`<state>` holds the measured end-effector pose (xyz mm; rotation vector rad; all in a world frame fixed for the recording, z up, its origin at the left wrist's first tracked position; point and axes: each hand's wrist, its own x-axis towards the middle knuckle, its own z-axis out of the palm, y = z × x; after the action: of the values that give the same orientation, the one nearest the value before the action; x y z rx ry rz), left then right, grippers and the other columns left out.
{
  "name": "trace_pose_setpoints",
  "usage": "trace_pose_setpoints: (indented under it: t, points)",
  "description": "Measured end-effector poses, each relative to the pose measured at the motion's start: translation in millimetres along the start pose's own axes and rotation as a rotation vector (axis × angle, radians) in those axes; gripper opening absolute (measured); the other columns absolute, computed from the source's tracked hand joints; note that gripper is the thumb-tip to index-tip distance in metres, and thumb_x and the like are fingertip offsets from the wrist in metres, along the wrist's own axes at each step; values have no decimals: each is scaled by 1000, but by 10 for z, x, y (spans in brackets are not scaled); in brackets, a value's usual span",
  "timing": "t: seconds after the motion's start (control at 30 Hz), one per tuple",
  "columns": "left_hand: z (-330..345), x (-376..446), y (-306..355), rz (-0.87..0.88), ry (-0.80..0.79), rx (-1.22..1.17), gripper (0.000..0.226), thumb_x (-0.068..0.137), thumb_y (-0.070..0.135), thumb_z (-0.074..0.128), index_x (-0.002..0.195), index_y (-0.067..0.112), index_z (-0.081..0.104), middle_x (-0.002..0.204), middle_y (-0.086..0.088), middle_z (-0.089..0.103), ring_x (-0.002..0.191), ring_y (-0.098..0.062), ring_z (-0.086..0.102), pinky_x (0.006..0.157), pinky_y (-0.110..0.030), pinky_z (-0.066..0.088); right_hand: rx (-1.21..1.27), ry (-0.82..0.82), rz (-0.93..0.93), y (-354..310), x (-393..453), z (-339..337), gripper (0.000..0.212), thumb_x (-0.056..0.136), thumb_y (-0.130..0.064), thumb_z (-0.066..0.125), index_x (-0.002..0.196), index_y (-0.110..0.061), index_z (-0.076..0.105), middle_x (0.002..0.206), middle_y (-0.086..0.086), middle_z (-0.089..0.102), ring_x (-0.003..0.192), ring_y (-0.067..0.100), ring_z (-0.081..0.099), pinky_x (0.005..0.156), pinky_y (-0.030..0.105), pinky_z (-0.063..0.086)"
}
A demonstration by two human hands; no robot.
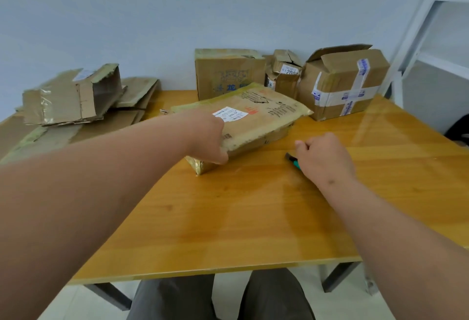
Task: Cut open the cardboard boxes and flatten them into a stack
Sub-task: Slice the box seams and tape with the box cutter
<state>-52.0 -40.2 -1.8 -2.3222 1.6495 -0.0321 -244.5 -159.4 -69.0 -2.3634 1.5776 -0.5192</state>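
Left hand [210, 139] grips the flat taped box [243, 122], right hand [323, 158] curls round the cutter [291, 158] beside it, flattened stack [73, 106] beyond the left hand, three boxes [340, 83] uncut past both.

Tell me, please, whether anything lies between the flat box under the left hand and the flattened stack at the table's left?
Nothing visible does: bare table separates the flat box from the flattened stack.

Glossy orange wood-look counter [228, 218] with reflections, matt brown cardboard boxes [342, 83] at upper right with shiny white printed tape, centre box [253, 122] in glossy yellowish tape with a paper label, creased flattened cardboard [71, 96] at left
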Motion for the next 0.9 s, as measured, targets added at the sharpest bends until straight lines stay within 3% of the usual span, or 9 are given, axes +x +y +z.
trace_pose_setpoints:
  t: [0.1,0.27,0.4,0.57,0.67,0.73,0.77,0.83,0.9]
  points:
    - [-166,-15,-127,6,-20,-106,37,97,40,38,104,11,59,90,-3,58,85,-19,54,74,-32,46,155,-4,-8,-58,-44,13,35,93,-23,48,62,-10,51,66,8,52,58,22,44,50,28,32]
    - [-199,-134,-450,-74,-5,-434,25,93,27,49,85,13,67,92,-7,64,90,-20,58,86,-38,50,244,-130,-11,-149,-142,85,16,85,-21,57,77,-11,67,73,9,67,68,27,62,58,38,52]
    - [-155,-229,-635,-143,58,-689,20,89,15,53,76,2,62,79,-10,58,78,-21,55,75,-34,48,296,-96,-14,-142,-153,111,15,88,-15,56,79,-18,68,77,4,68,72,21,63,59,32,50]
    - [5,-280,-683,-163,150,-728,17,85,16,58,70,12,51,69,-6,52,67,-20,47,63,-30,39,422,72,125,-55,-78,33,13,91,-19,54,81,-17,61,80,5,68,80,24,67,70,42,56]
    - [90,-278,-644,-137,208,-657,22,87,24,56,71,13,47,67,-4,47,63,-18,42,61,-31,36,505,102,245,34,-41,-26,20,91,-19,52,108,-14,61,92,10,71,84,24,69,70,38,54]
    - [126,-268,-640,-125,256,-613,25,87,27,55,70,13,43,66,-4,43,62,-19,40,61,-33,36,545,68,302,63,-36,-46,56,87,-15,55,142,-19,43,100,11,71,89,25,70,82,45,56]
    - [142,-266,-642,-125,278,-603,26,87,27,55,70,12,43,65,-4,42,62,-19,39,60,-33,35,549,51,308,58,-53,-60,63,88,-14,55,147,-22,36,97,10,71,87,25,70,86,47,55]
    - [162,-272,-646,-129,320,-608,25,87,26,55,70,11,44,65,-5,42,62,-20,39,60,-34,36,531,37,274,51,-61,-55,45,93,-15,51,136,-23,44,91,7,69,80,23,70,84,46,55]
    - [175,-290,-667,-125,347,-637,22,87,23,55,71,11,46,66,-5,44,63,-20,41,61,-34,37,466,26,208,45,-58,-49,17,98,-17,46,111,-19,57,93,6,68,79,23,69,82,45,55]
